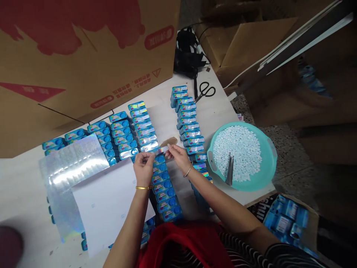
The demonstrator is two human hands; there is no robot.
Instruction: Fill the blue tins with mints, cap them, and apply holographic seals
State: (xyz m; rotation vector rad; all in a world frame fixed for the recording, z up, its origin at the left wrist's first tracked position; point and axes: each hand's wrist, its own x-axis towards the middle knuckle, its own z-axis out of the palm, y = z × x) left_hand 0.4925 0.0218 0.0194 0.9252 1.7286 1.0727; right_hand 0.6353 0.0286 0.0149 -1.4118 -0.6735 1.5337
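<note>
A short shiny rainbow-tinted sticker strip (162,150) is stretched between my two hands, above the top of a row of small blue boxes (164,185). The fingertips of my left hand (143,169) are closed at its left end, and my right hand (179,158) pinches its right end. Similar shiny strips cover the tops of the boxes (144,124) farther up and of those in the row (191,126) to the right. Sheets of silvery film (75,160) and white paper (111,204) lie over more boxes on the left.
A large cardboard carton (83,67) stands along the back. On the right are a turquoise basin (269,163) of small pale pellets with a metal scoop (230,171) and black-handled scissors (206,90). An open box (311,230) of blue packs sits below the table edge.
</note>
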